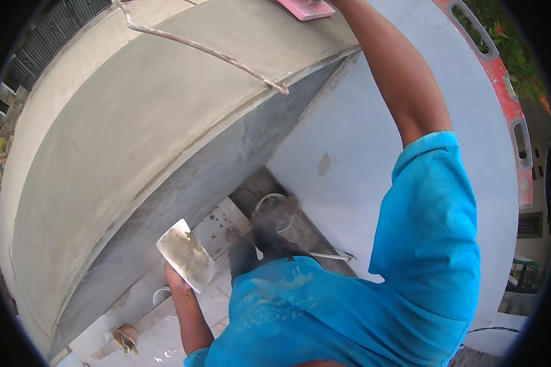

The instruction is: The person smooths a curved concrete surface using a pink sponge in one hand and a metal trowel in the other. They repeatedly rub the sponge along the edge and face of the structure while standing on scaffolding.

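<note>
My left hand (176, 279) grips a white rectangular board (187, 255) from below. Grey-brown wet mortar is smeared over the board's face. At the top edge, my right arm stretches up and away to a pink plastering float (306, 8) lying against the smooth grey plaster of a curved ledge (134, 104). Only a little of my right hand (328, 2) shows, at the float's back; the picture's edge cuts off most of its fingers. A thin bent rod (208, 51) sticks out across the ledge, left of the float.
Below the ledge, a bucket (277, 213) stands by my feet on the tiled floor. A brown container (126, 337) and a white-rimmed bucket (161, 296) are at lower left. A pale wall (343, 159) rises at right; a red level with handle slots (512, 98) borders it.
</note>
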`<control>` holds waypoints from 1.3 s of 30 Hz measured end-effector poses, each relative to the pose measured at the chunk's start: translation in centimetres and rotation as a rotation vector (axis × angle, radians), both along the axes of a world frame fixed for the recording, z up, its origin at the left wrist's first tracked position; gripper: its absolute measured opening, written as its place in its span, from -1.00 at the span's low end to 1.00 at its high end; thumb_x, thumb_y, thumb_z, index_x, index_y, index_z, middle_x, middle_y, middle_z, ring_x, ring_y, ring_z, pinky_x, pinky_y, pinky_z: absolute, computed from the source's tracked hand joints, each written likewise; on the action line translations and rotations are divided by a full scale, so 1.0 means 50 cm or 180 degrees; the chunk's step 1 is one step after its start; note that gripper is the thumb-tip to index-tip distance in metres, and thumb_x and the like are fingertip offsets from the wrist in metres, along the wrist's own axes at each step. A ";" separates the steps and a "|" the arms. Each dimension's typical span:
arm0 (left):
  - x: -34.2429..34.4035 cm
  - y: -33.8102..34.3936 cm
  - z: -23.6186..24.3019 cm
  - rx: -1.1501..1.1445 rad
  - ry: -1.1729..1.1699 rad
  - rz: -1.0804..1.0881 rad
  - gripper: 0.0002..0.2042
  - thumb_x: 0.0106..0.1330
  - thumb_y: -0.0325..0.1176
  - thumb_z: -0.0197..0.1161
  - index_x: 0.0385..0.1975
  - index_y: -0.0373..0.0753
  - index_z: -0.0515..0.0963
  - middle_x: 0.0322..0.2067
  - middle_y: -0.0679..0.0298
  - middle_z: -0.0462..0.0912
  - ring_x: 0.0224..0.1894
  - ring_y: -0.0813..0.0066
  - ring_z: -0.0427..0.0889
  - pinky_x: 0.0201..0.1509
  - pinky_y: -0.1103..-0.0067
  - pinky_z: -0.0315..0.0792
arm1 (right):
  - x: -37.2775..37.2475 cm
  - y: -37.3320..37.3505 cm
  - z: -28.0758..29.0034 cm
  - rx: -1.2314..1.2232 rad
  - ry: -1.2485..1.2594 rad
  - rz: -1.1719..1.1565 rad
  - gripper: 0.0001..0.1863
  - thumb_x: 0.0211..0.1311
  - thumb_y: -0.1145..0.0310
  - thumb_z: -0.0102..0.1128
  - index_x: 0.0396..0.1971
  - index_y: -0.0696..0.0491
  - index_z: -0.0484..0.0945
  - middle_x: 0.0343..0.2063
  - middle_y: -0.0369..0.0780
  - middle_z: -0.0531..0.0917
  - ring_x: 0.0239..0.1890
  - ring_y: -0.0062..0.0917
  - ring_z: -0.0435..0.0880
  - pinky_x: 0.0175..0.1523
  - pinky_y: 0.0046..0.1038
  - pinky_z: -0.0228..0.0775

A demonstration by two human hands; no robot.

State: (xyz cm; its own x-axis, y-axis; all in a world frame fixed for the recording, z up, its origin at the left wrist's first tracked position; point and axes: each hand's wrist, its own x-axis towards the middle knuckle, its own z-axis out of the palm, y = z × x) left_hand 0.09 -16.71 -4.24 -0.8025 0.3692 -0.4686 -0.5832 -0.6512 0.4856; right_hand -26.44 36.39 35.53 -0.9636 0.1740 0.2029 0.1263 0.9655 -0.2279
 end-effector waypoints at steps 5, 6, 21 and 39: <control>-0.006 0.012 -0.016 -0.0346 -0.0047 0.0015 -0.53 0.53 -0.14 -0.02 0.27 -0.31 0.45 0.08 0.06 0.66 0.02 0.10 0.71 0.06 0.22 0.65 | 0.021 -0.065 -0.088 0.0437 0.0451 0.1511 -0.68 0.12 0.32 0.27 -0.12 0.03 0.78 -0.24 -0.02 0.79 -0.20 -0.18 0.75 0.00 -0.23 0.58; -0.004 0.017 -0.023 -0.0307 -0.0083 0.0013 -0.53 0.54 -0.14 -0.02 0.28 -0.31 0.44 0.08 0.06 0.66 0.02 0.10 0.71 0.06 0.21 0.65 | 0.077 -0.055 -0.087 0.0410 0.0406 0.1761 -0.68 0.12 0.32 0.27 -0.13 0.03 0.78 -0.21 -0.01 0.78 -0.17 -0.18 0.74 0.02 -0.23 0.57; 0.019 0.115 -0.031 0.0236 0.0055 0.0222 -0.53 0.53 -0.14 -0.02 0.29 -0.30 0.44 0.09 0.06 0.66 0.03 0.10 0.71 0.07 0.21 0.65 | 0.075 0.035 -0.025 0.0399 0.0569 0.1813 -0.67 0.22 0.35 0.21 -0.04 -0.02 0.78 -0.13 -0.05 0.76 0.02 -0.20 0.67 0.18 -0.22 0.50; 0.060 0.212 -0.075 -0.0631 -0.0262 0.0973 -0.53 0.52 -0.12 -0.03 0.24 -0.30 0.48 0.04 0.06 0.68 -0.03 0.10 0.74 0.01 0.22 0.67 | 0.138 0.324 -0.021 0.0608 -0.0732 0.0096 -0.63 0.18 0.28 0.17 -0.08 0.00 0.81 -0.15 -0.12 0.82 -0.05 -0.35 0.77 0.12 -0.27 0.57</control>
State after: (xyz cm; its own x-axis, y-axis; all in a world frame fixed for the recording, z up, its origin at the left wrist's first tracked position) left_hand 3.11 -6.13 -7.97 -0.8184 0.0140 -0.5745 -0.4187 -0.6993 0.5794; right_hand -19.55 52.59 34.49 -0.9922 0.1242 0.0051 0.1241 0.9922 -0.0105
